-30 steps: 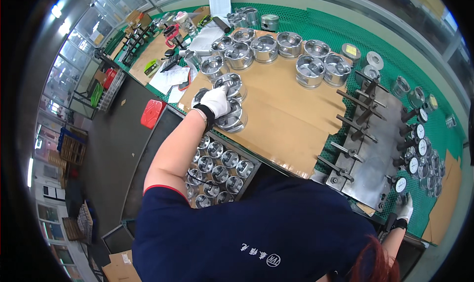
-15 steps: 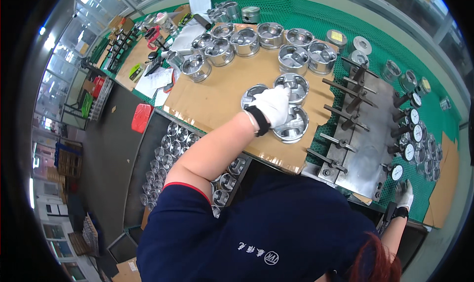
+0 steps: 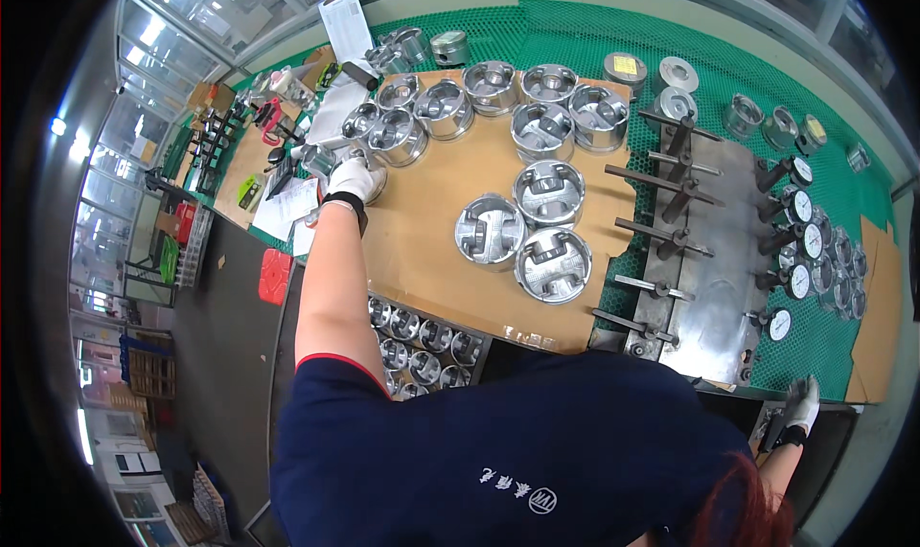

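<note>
My left hand (image 3: 353, 180), in a white glove, is closed round a metal piston at the left end of the cardboard sheet (image 3: 431, 231); the glove hides most of it. Nearby, a curved group of silver pistons (image 3: 444, 108) stands along the sheet's far side. A second group of three, including a piston (image 3: 491, 231) with its hollow side up, sits apart at the middle right. My right hand (image 3: 803, 403), also gloved, is at the near right bench edge beside the green mat, its fingers stretched out with nothing seen in them.
A metal plate fixture (image 3: 704, 288) with rods and several dial gauges (image 3: 779, 324) stands on the right. More pistons (image 3: 843, 269) lie beyond it. Below the bench, a tray holds rows of pistons (image 3: 425, 367). Papers (image 3: 287, 207) and a red box (image 3: 275, 276) are at left.
My left hand has left the group of three pistons and moved left to the piston at the sheet's left end. My right hand stays near the bench edge. The view has shifted slightly.
</note>
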The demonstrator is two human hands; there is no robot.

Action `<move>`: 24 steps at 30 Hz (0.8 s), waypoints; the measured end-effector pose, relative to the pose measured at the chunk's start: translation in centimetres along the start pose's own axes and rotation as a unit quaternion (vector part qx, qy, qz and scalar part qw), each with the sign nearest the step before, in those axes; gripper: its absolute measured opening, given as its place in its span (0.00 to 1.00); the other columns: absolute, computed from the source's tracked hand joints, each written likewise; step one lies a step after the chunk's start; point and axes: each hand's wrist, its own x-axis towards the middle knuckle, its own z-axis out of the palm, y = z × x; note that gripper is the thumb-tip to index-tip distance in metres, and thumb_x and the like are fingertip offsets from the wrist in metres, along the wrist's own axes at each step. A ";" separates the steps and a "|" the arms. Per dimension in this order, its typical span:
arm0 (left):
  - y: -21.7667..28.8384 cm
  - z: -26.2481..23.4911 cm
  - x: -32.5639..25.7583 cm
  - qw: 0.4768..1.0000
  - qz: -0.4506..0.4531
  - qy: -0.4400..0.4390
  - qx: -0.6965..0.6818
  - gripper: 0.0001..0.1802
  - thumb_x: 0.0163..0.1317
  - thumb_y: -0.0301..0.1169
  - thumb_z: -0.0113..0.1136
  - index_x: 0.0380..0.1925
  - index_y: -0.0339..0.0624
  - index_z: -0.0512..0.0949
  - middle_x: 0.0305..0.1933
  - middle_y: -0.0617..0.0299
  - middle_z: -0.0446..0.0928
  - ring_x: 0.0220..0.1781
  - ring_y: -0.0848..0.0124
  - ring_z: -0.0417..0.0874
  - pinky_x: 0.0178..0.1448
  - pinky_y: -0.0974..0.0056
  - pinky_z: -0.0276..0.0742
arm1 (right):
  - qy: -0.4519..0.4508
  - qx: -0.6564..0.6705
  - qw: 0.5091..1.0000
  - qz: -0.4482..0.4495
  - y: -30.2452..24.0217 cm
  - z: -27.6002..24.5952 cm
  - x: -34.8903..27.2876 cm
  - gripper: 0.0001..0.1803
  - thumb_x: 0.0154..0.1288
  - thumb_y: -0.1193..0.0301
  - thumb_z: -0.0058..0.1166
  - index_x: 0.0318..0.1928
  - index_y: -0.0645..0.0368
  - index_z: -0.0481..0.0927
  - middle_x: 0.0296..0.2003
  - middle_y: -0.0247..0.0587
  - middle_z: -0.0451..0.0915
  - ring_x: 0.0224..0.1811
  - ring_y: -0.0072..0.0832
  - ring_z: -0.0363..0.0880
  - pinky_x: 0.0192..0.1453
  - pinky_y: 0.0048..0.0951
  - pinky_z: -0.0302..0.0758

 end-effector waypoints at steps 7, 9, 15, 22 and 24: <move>1.2 -2.2 -4.7 0.997 -0.034 -0.014 -0.062 0.28 0.63 0.53 0.61 0.48 0.39 0.86 0.49 0.43 0.86 0.55 0.50 0.87 0.58 0.51 0.81 | -0.102 -0.045 0.987 -0.112 -5.9 7.2 -1.0 0.29 0.75 0.57 0.57 0.71 0.53 0.70 0.54 0.42 0.79 0.52 0.34 0.81 0.57 0.33 0.77; 2.7 -4.9 -9.6 0.971 -0.071 -0.088 -0.211 0.28 0.66 0.52 0.57 0.43 0.35 0.87 0.40 0.45 0.88 0.46 0.54 0.89 0.50 0.54 0.81 | -0.119 -0.034 0.982 -0.142 -7.8 9.6 -3.0 0.29 0.76 0.58 0.56 0.71 0.53 0.70 0.53 0.40 0.80 0.50 0.30 0.81 0.55 0.30 0.78; 7.7 -10.9 -26.6 0.859 -0.052 -0.057 -0.506 0.27 0.66 0.49 0.61 0.38 0.30 0.86 0.34 0.55 0.87 0.36 0.68 0.85 0.45 0.62 0.78 | -0.233 -0.090 0.937 -0.245 -13.1 17.8 -11.9 0.27 0.79 0.64 0.53 0.72 0.60 0.70 0.50 0.39 0.81 0.49 0.26 0.82 0.56 0.29 0.78; 20.9 -15.8 -37.6 0.592 0.059 -0.299 -0.746 0.20 0.71 0.42 0.62 0.47 0.35 0.84 0.42 0.61 0.86 0.42 0.75 0.85 0.48 0.69 0.79 | -0.558 -0.286 0.708 -0.324 -12.5 27.5 -27.2 0.38 0.66 0.73 0.65 0.74 0.65 0.66 0.55 0.44 0.81 0.55 0.30 0.81 0.63 0.31 0.76; 24.4 -13.4 -38.8 0.520 0.105 -0.365 -0.765 0.19 0.72 0.40 0.62 0.50 0.34 0.83 0.46 0.62 0.86 0.47 0.77 0.84 0.52 0.71 0.76 | -0.630 -0.260 0.627 -0.379 -11.5 28.4 -29.5 0.54 0.57 0.76 0.72 0.79 0.62 0.53 0.63 0.48 0.75 0.64 0.32 0.77 0.70 0.34 0.72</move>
